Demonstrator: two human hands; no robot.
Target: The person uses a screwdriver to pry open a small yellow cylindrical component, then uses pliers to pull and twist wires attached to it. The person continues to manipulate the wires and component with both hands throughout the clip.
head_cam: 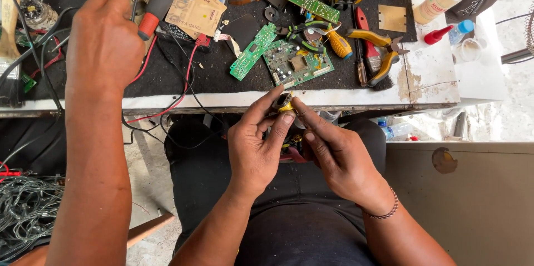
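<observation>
A: What do the two hands in the lower middle of the frame hold?

B: The left hand (257, 146) and the right hand (339, 157) both pinch a small yellow-and-black part (285, 102), fingertips closed on it, just below the workbench edge (356, 99).

A: And the arm at upper left?

B: Another person's hand (104, 43), resting by a red-handled tool (158, 1).

A: Any tip?

B: I'd keep the part steady above the lap, near the green circuit board (297, 63), turning it slowly.
</observation>
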